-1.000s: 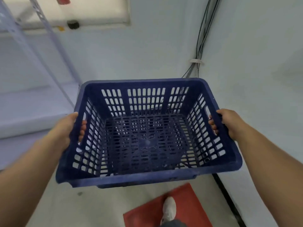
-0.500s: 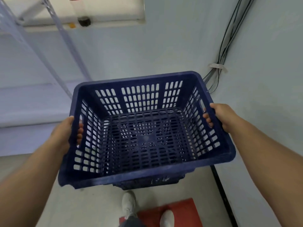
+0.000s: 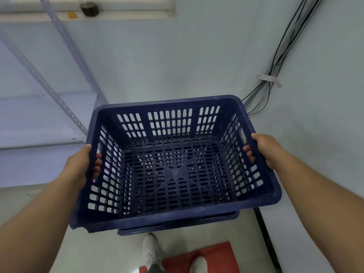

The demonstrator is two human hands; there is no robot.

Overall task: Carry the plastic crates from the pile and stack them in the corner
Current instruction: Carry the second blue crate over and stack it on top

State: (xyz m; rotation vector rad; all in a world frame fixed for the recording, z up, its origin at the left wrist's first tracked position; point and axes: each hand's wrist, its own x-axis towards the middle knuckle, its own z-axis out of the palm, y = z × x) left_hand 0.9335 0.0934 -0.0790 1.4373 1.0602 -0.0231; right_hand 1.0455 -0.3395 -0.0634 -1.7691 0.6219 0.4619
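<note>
We hold a dark blue slotted plastic crate (image 3: 175,168) in front of us with both bare hands, open side up and empty, its perforated floor and walls plain to see. Our left hand (image 3: 80,166) is clamped on the crate's left wall, thumb over the rim and fingers (image 3: 97,168) curled through the handle slot so their tips show inside. Our right hand (image 3: 264,148) grips the right wall the same way, thumb on the rim and fingertips poking through the handle slot on that side. The crate hangs in the air above the pale floor (image 3: 110,251), tilted slightly so its near edge sits lower in view, and a second dark blue rim (image 3: 177,226) shows just beneath its near edge; we cannot tell whether that belongs to this crate or to another below it. Beyond the crate two pale walls meet in a corner, where a bundle of black cables (image 3: 275,62) runs down, bound by a white tie (image 3: 268,78). To the left stands a grey metal shelving rack (image 3: 59,123) with perforated uprights. Below the crate our two white shoes (image 3: 150,251) show, the right one on a red mat (image 3: 218,257), the left one at its edge.
</note>
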